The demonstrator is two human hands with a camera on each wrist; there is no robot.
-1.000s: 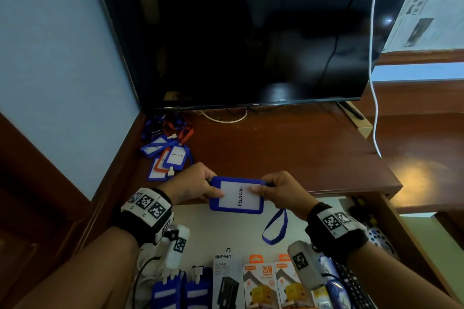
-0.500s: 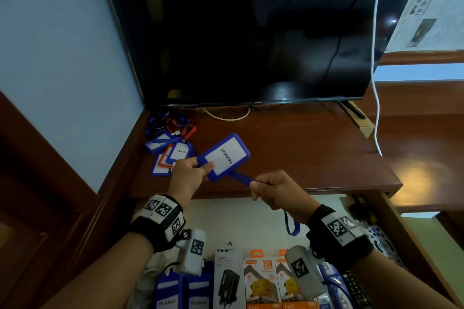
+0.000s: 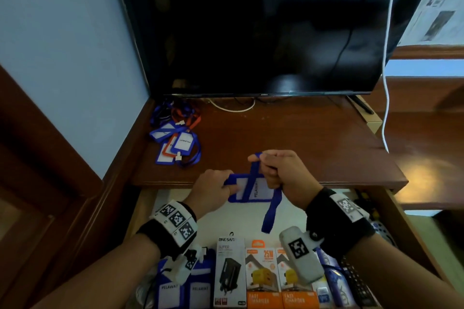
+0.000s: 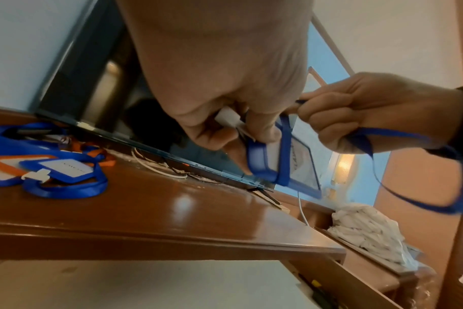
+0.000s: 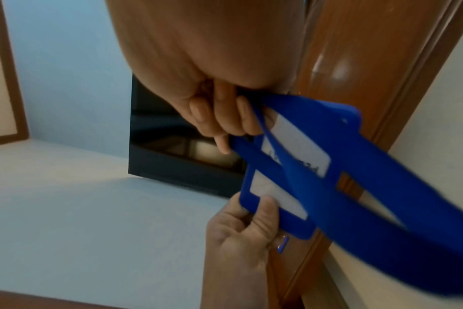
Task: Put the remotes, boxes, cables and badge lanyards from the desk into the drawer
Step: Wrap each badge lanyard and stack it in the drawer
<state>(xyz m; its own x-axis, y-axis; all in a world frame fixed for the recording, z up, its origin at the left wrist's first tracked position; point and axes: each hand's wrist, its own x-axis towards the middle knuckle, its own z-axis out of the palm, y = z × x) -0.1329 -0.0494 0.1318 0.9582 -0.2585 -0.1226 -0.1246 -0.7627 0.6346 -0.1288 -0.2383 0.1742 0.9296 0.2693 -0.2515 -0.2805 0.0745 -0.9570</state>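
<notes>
Badge [image 3: 253,189] held above drawer [image 3: 251,221], just off desk [image 3: 288,148] edge. Left hand [image 3: 213,189] pinches badge end, steadying; right hand [image 3: 283,173] clamped on strap [image 3: 254,170], wrapping across badge, likely for compact stowing.

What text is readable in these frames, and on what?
"PELAWAT": held badge holder
"PELAWAT": badge on desk
"PELAWAT": two badges in drawer
"ONESAM", "SUPER": black charger box
"25W", "FAST CHARGER": orange box
"FAST CHARGER": second orange box
Smaller print on the boxes: unreadable.
</notes>
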